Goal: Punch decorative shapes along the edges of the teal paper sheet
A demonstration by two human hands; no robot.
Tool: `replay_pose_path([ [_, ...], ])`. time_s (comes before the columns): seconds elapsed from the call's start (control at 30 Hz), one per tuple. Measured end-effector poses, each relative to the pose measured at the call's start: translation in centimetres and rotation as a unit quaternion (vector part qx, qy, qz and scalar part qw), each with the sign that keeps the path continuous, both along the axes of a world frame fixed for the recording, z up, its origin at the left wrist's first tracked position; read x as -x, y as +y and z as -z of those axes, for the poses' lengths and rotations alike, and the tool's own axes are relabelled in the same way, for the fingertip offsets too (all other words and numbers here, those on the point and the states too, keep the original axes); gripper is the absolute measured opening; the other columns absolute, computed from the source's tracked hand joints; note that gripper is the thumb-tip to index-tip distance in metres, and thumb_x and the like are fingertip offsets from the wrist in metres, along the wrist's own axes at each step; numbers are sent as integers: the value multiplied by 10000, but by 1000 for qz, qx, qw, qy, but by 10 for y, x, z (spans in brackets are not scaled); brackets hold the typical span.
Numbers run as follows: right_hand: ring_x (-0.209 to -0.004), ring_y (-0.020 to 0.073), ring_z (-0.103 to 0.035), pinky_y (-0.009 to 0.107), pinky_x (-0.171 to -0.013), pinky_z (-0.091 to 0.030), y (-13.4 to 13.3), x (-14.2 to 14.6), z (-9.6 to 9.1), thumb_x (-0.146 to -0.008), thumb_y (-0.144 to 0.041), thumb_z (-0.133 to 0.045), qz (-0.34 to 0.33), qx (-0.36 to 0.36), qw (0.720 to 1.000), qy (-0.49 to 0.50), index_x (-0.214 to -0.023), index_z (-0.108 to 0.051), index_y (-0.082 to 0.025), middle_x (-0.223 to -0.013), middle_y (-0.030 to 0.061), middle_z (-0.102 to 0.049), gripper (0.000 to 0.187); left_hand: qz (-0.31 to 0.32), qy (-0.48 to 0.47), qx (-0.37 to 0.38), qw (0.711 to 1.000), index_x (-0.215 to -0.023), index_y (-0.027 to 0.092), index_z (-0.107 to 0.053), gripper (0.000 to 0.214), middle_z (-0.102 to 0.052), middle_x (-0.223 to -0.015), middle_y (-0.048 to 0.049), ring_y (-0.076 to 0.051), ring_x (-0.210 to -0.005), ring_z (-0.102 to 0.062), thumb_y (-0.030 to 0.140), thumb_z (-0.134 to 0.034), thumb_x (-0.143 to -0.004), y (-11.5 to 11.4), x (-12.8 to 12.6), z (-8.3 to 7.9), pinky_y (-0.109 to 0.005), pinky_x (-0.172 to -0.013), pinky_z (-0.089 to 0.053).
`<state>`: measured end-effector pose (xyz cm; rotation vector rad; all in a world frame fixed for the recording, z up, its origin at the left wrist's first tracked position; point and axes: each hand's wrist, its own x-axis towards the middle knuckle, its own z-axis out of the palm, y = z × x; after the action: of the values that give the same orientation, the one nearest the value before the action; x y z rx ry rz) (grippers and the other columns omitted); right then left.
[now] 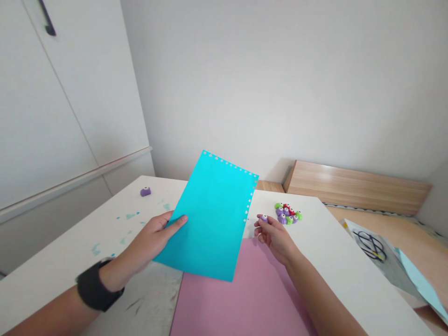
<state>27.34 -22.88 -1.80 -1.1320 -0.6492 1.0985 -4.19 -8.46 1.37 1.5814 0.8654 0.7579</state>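
My left hand (152,238) grips the lower left edge of a cyan paper sheet (213,219), thumb on top, and lifts it tilted above the table. A row of small punched holes runs along the sheet's far edge and down its right edge. My right hand (276,238) pinches a small purple craft punch (263,218) between its fingertips, close to the sheet's right edge. Just beyond that hand lies a tight group of several purple, green and red craft punches (288,213).
The white table (336,247) carries a pink paper sheet (245,298) under the cyan sheet, a lone purple punch (145,191) and cyan scraps (129,215). Scissors in a plastic packet (371,245) lie right of the table. A wooden board (353,186) stands behind.
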Motion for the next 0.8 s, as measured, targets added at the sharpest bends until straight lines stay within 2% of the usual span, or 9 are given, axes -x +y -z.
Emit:
replay_pose_path([
  [0.1,-607,139,-616,230,-450,-345,3,-8,10,-786,-509,-713,14,33,997,-73,-967,-565,-202,-957,56,-659,386,-13,18,-20,1000,-1230,243,-660,495,-719,-1207,-58,-301,-970,-718,550,-635,-843,4,2,4,-361,-801,-601],
  [0.2,-551,137,-568,244,-461,-334,8,-18,21,-772,-540,-698,42,59,977,-201,-946,-580,-212,-881,33,-673,390,-26,15,-23,999,-1217,231,-662,519,-735,-1171,-63,-303,-941,-723,573,-639,-827,6,3,5,-354,-765,-606],
  [0.27,-596,156,-554,272,-531,-381,11,-25,26,-739,-521,-722,76,54,942,-323,-904,-632,-209,-811,23,-668,365,-31,7,-21,999,-1188,222,-675,530,-747,-1136,-74,-314,-927,-724,587,-656,-804,5,3,3,-357,-741,-609],
  [0.33,-724,199,-578,320,-665,-434,15,-31,28,-711,-488,-740,110,39,895,-431,-858,-685,-209,-839,39,-677,321,-39,-1,-17,999,-1144,215,-694,529,-761,-1089,-87,-326,-903,-727,596,-677,-778,4,2,1,-363,-720,-611],
  [0.47,-933,257,-588,382,-871,-420,22,-35,27,-737,-420,-701,122,47,820,-557,-883,-743,-216,-940,66,-692,255,-48,-19,0,999,-1093,226,-712,510,-774,-1042,-87,-338,-877,-731,602,-700,-748,1,0,-3,-372,-703,-614],
  [0.63,-971,256,-568,371,-900,-399,24,-32,23,-813,-356,-618,106,91,766,-627,-984,-742,-242,-939,55,-712,240,-44,-31,12,998,-1164,233,-696,537,-752,-1124,-84,-329,-910,-730,586,-703,-760,-1,-1,-4,-372,-722,-614],
  [0.8,-992,256,-539,393,-940,-369,25,-30,27,-836,-437,-636,107,113,718,-679,-970,-760,-244,-1013,79,-683,266,-27,-33,31,999,-1202,238,-683,528,-734,-1169,-86,-319,-930,-730,562,-694,-786,-1,-2,-3,-370,-730,-619],
])
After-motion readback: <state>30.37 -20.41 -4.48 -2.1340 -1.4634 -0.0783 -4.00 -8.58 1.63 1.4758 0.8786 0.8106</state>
